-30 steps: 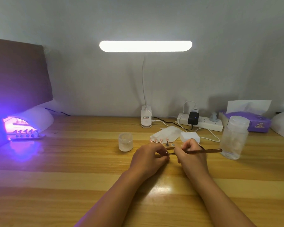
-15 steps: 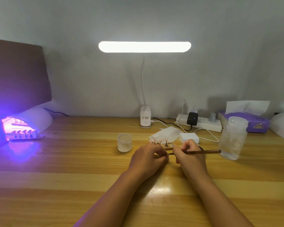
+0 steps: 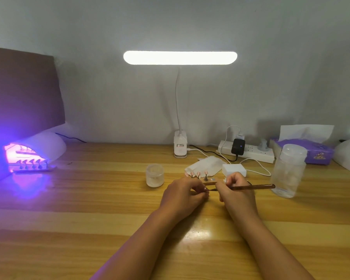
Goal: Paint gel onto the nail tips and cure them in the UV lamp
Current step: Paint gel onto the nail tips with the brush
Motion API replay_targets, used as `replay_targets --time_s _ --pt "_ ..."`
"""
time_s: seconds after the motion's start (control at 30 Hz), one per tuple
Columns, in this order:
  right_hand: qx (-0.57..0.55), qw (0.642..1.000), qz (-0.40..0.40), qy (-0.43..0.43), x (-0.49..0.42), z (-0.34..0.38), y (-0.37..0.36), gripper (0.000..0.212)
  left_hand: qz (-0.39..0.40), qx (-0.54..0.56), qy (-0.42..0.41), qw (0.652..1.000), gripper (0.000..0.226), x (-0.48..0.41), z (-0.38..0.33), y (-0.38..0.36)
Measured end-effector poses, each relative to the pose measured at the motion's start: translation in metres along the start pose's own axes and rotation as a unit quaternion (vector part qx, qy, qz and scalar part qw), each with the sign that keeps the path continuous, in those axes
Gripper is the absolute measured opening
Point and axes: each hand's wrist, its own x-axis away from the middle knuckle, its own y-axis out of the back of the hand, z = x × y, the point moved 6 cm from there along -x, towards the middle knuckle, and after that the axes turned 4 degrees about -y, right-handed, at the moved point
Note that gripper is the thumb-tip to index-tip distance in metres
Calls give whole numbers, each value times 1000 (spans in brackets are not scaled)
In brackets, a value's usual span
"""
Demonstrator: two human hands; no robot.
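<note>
At the middle of the wooden table (image 3: 89,203): left hand (image 3: 183,196), fingers curled, pinching one small nail tip (image 3: 206,189) between thumb and fingertips. Right hand (image 3: 235,190), fingers curled round a brown brush (image 3: 253,186), handle pointing right, bristle end touching the pinched tip.

Just behind the hands: a row of pink nail tips on stands (image 3: 196,174).

Left of the hands: a small frosted jar (image 3: 154,175), upright.

Far left: UV lamp (image 3: 38,146), glowing purple, with a rack of tips (image 3: 33,166) in its mouth.

Right: a clear plastic bottle (image 3: 289,170), a white box (image 3: 234,169), a power strip (image 3: 249,153), a purple tissue box (image 3: 303,152).

Rear centre: a lit desk lamp (image 3: 180,57).
</note>
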Motion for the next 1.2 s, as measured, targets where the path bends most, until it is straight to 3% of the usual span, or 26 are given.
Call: replay_targets --time_s 0.17,0.37,0.67,0.83,1.07,1.2 --pt "1 999 -32 -4 -2 -2 6 19 -1 11 6 1000 10 0 1 -1" --pt "-7 1000 16 12 1 3 -3 19 1 14 5 1000 11 0 1 -1" --pt "-11 999 -44 7 -2 0 7 19 0 0 5 1000 12 0 -1 0" --pt "-11 1000 8 21 1 5 -1 18 0 -9 -2 1000 10 0 -2 0" --pt "-4 999 -50 13 -1 1 8 18 -1 -3 6 1000 10 2 -2 0" --pt "-9 999 -11 39 3 7 1 17 -1 -5 7 1000 9 1 -2 1"
